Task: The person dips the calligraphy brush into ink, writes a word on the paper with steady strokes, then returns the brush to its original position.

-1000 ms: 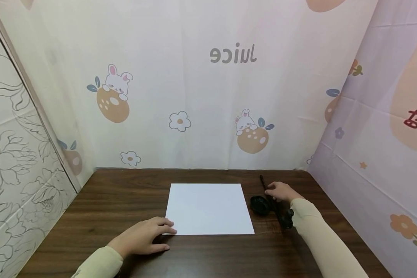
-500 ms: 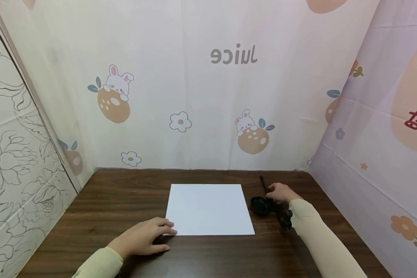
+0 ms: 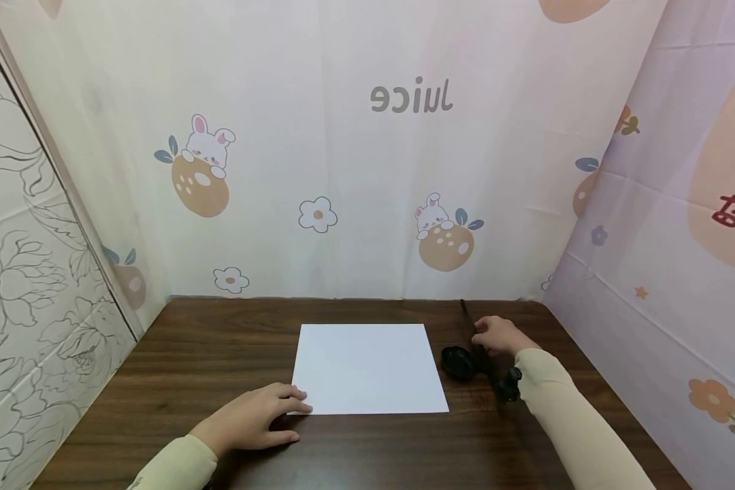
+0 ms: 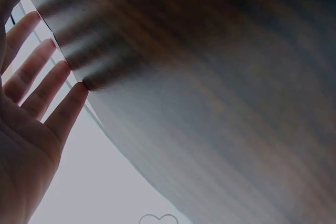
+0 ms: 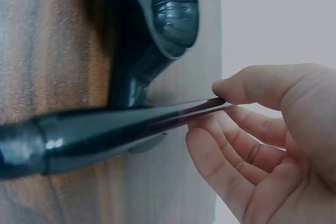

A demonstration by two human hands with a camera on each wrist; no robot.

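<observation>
In the head view my left hand [image 3: 254,416] lies with spread, nearly straight fingers at the near left corner of a white paper sheet [image 3: 370,369]; some fingertips touch it. The left wrist view shows those fingers [image 4: 63,116] extended, holding nothing. To the right of the sheet, my right hand [image 3: 499,335] pinches a slim dark rod [image 3: 467,316], like a brush handle. Seen from the right wrist, thumb and fingers meet at the thin end of this glossy tapered rod [image 5: 105,135], whose thick part has a ring. Its other end is out of that view.
A small black dish [image 3: 458,363], glossy and ridged inside, stands between the sheet and the rod. Dark parts [image 3: 507,388] by the right wrist are hard to make out. A printed cloth [image 3: 367,258] hangs behind the brown wooden table [image 3: 220,347].
My right hand has risen a little in the head view, and the rod's thin far end has shifted away with it. The left hand, paper and dish stay put.
</observation>
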